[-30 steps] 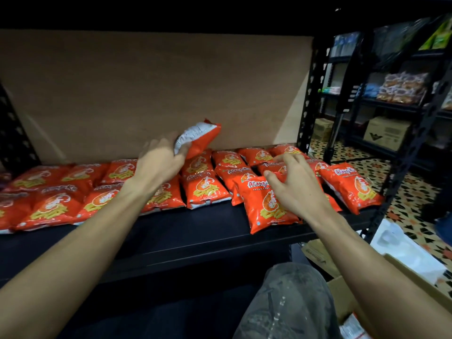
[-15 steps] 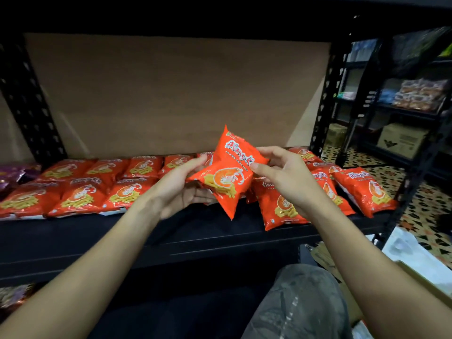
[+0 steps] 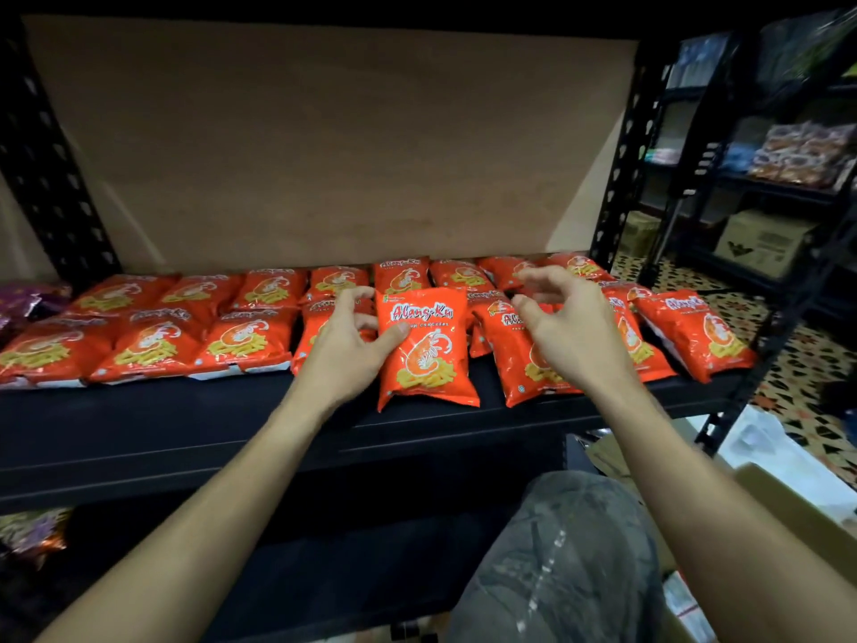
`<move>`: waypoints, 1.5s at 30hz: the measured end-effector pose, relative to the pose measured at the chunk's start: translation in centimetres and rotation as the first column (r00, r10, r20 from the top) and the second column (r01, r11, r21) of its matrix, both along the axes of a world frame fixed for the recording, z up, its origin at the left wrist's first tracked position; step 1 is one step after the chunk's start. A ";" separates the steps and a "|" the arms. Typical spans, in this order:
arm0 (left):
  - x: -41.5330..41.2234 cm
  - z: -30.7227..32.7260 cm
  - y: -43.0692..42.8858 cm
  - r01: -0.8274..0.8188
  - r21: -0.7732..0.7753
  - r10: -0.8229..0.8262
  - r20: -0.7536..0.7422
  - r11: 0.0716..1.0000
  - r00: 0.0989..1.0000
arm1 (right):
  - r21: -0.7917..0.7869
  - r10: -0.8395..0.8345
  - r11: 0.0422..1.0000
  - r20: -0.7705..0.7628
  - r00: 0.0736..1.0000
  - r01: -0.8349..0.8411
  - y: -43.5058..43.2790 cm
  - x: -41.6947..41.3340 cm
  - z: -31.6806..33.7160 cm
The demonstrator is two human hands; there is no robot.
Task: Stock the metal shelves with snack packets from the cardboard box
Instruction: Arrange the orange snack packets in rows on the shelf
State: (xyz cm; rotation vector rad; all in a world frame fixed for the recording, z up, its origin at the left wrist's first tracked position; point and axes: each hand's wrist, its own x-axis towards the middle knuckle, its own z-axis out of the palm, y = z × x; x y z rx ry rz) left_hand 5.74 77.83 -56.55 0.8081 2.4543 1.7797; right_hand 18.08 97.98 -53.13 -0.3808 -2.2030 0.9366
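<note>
Spanning the view, the black metal shelf (image 3: 185, 420) carries rows of orange snack packets (image 3: 139, 327), and one packet (image 3: 429, 350) lies at its front edge — the left grip (image 3: 343, 350) pinching its left side, the right grip (image 3: 570, 327) loosely spread above neighbours.

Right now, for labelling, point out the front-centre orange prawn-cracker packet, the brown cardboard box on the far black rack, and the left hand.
Orange prawn-cracker packet (image 3: 426, 352): head view, its printed prawn.
Brown cardboard box (image 3: 760, 247): head view, its front face.
Left hand (image 3: 344, 355): head view, back of hand.
</note>
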 end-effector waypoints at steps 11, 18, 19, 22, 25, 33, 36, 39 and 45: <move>1.5 -1.3 1.3 -0.308 -0.123 0.223 -0.451 0.943 0.864 | 0.390 -0.190 0.912 0.132 0.973 0.125 1.2 0.3 -4.2; 2.3 -0.9 3.1 -0.274 -0.481 -0.135 -0.656 0.833 0.742 | 0.370 -0.196 0.921 0.177 0.964 0.119 0.9 -0.1 -5.8; 2.2 -1.1 3.2 -0.297 -0.539 -0.179 -0.662 0.788 0.728 | 0.362 -0.194 0.924 0.173 0.966 0.121 0.8 -0.2 -6.0; 2.5 -1.5 3.2 -0.323 -0.589 -0.214 -0.663 0.741 0.718 | 0.349 -0.194 0.928 0.145 0.970 0.133 0.8 -0.3 -6.3; 3.3 -1.7 3.0 -0.338 -0.571 -0.195 -0.676 0.748 0.711 | 0.345 -0.188 0.929 0.131 0.973 0.133 0.7 -0.3 -6.3; 3.9 -1.9 3.6 -0.327 -0.669 -0.181 -0.572 0.668 0.800 | 0.345 -0.164 0.933 0.140 0.977 0.107 0.7 -0.6 -6.2; 3.8 -1.7 3.8 -0.339 -0.688 -0.181 -0.564 0.641 0.806 | 0.344 -0.144 0.935 0.148 0.979 0.085 0.7 -0.8 -6.1; 3.6 -1.6 3.7 -0.347 -0.683 -0.168 -0.567 0.642 0.807 | 0.352 -0.127 0.934 0.154 0.980 0.066 0.7 -0.8 -6.1; 3.8 -1.3 3.6 -0.324 -0.670 -0.152 -0.549 0.668 0.822 | 0.309 -0.095 0.950 0.181 0.979 0.035 0.5 -0.2 -6.0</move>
